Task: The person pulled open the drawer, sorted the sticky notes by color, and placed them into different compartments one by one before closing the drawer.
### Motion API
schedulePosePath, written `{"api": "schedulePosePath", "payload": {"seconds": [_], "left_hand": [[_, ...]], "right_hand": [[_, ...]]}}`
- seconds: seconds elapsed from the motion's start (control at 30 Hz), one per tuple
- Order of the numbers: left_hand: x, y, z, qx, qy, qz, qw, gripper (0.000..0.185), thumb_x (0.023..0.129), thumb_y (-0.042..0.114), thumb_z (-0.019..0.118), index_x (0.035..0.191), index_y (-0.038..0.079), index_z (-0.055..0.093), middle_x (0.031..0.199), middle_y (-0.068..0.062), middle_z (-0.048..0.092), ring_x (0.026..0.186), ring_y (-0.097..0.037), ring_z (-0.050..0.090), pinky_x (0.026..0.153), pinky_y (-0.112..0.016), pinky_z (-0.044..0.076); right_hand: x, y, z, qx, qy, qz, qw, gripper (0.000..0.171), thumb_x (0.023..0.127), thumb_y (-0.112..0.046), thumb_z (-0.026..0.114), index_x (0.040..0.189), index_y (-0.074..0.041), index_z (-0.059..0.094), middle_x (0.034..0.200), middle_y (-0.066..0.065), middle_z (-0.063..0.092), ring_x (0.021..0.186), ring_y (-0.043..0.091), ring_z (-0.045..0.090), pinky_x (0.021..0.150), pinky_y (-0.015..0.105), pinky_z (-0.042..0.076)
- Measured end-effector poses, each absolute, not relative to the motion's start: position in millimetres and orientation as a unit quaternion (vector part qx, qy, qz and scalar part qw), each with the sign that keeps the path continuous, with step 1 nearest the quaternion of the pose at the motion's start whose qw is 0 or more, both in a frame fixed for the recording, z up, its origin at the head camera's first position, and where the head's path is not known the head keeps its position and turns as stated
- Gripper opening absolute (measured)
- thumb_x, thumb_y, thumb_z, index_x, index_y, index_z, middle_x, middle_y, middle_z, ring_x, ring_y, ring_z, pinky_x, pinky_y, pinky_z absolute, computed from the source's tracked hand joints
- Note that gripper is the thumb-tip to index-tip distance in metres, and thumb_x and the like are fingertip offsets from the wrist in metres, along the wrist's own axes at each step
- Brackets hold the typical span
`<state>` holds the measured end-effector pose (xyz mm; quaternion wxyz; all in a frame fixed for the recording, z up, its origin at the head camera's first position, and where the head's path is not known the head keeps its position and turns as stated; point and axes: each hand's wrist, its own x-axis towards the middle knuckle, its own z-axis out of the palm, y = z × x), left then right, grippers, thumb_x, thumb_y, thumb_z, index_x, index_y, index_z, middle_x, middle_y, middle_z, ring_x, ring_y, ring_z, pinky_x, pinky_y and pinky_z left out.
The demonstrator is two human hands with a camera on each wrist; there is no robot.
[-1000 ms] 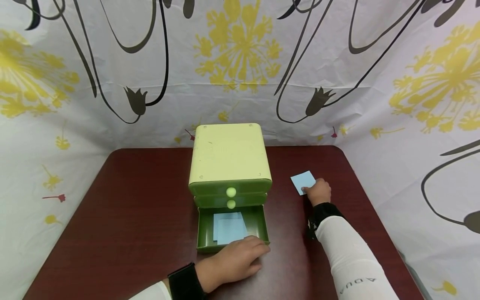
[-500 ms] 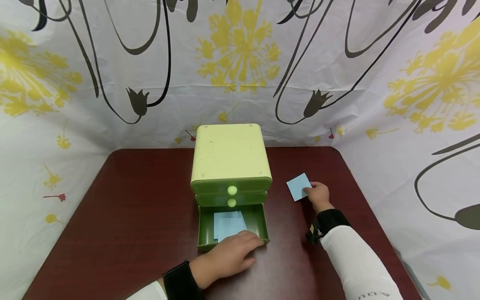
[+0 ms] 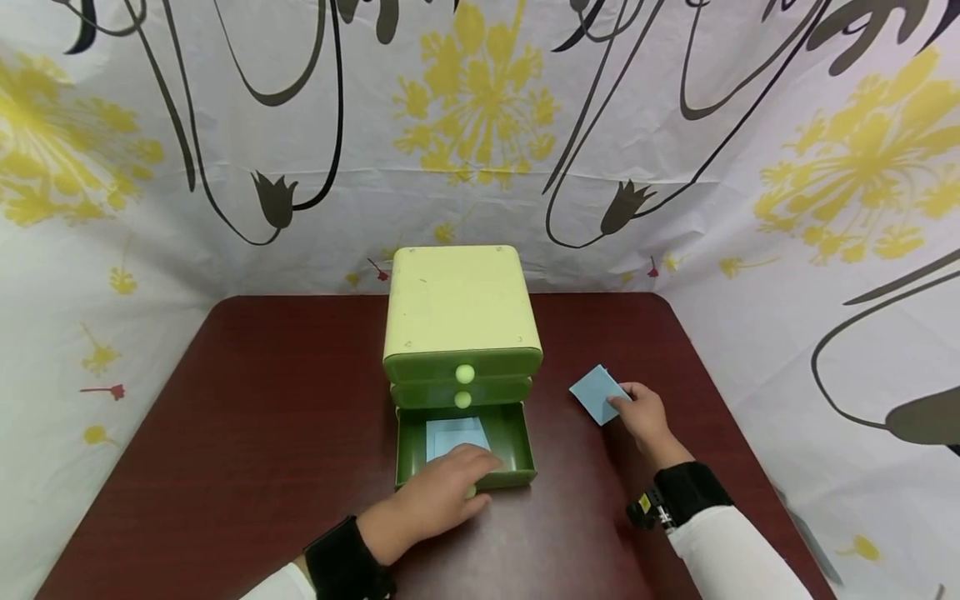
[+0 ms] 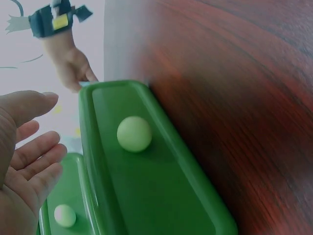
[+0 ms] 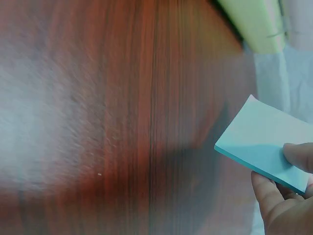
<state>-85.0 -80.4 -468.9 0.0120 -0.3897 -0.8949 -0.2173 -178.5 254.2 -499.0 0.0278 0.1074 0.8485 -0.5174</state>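
Between thumb and fingers, my right hand (image 3: 643, 417) pinches a pad of light blue sticky notes (image 5: 266, 134). In the right wrist view the pad is held tilted over the table, its thickness visible along one edge. My left hand (image 3: 435, 496) hovers over the front of the pulled-out bottom drawer (image 3: 513, 446), fingers extended and holding nothing. The left wrist view shows the fingers (image 4: 41, 152) beside the drawer front with its round pale knob (image 4: 134, 134). More light blue notes (image 3: 453, 435) lie inside this drawer, partly hidden by the left hand.
A small chest (image 3: 462, 300) with a pale yellow top and green drawers stands at the back middle of the dark red-brown table (image 3: 300, 400). Its two upper drawers are closed. A white curtain (image 3: 187, 250) with yellow and grey flower prints hangs behind and at the sides.
My right hand has lifted the sticky note pad off the table and drawn it nearer. My left hand has shifted left along the drawer front.
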Motion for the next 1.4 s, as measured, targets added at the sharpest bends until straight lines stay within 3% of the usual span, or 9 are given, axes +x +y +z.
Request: {"api": "schedulePosePath", "payload": {"seconds": [0.23, 0.67, 0.9, 1.1, 1.4], "left_hand": [[-86, -99, -468, -0.353, -0.903, -0.244, 0.014, 0.041, 0.089, 0.017, 0.071, 0.126, 0.005, 0.059, 0.125, -0.007, 0.060, 0.119, -0.024, 0.054, 0.098, -0.037, 0.048], [-86, -139, -469, -0.263, -0.927, -0.264, 0.044, 0.044, 0.084, 0.014, 0.076, 0.124, 0.006, 0.061, 0.122, -0.009, 0.061, 0.116, -0.027, 0.056, 0.093, -0.041, 0.050], [-83, -159, -467, -0.209, -0.939, -0.268, 0.056, 0.046, 0.082, 0.012, 0.077, 0.124, 0.004, 0.062, 0.122, -0.009, 0.062, 0.117, -0.027, 0.056, 0.094, -0.042, 0.050], [-83, -174, -466, -0.175, -0.947, -0.260, 0.077, 0.044, 0.081, 0.012, 0.078, 0.122, 0.004, 0.062, 0.121, -0.010, 0.062, 0.116, -0.028, 0.056, 0.092, -0.042, 0.050], [-82, -196, -466, -0.150, -0.948, -0.262, 0.103, 0.043, 0.082, 0.012, 0.077, 0.121, 0.002, 0.062, 0.119, -0.013, 0.063, 0.115, -0.030, 0.057, 0.092, -0.045, 0.051]], "right_hand": [[-150, 236, -473, 0.077, 0.865, -0.495, 0.020, 0.030, 0.100, -0.013, 0.051, 0.124, 0.004, 0.052, 0.123, 0.025, 0.054, 0.107, 0.032, 0.055, 0.080, 0.037, 0.049], [-131, 182, -453, -0.075, 0.890, -0.449, 0.012, 0.014, 0.093, -0.003, 0.060, 0.107, -0.001, 0.060, 0.101, 0.016, 0.063, 0.082, 0.026, 0.059, 0.066, 0.032, 0.048], [-134, 144, -463, -0.127, 0.879, -0.456, 0.059, 0.011, 0.091, -0.002, 0.063, 0.102, -0.003, 0.063, 0.092, 0.008, 0.063, 0.076, 0.019, 0.057, 0.064, 0.030, 0.048], [-137, 117, -471, -0.171, 0.873, -0.444, 0.107, 0.010, 0.093, -0.002, 0.061, 0.102, -0.005, 0.064, 0.087, 0.004, 0.057, 0.067, 0.016, 0.047, 0.061, 0.029, 0.041], [-146, 89, -481, -0.196, 0.865, -0.437, 0.150, 0.016, 0.093, -0.005, 0.061, 0.108, 0.000, 0.064, 0.099, 0.009, 0.063, 0.072, 0.015, 0.049, 0.066, 0.029, 0.041]]}}
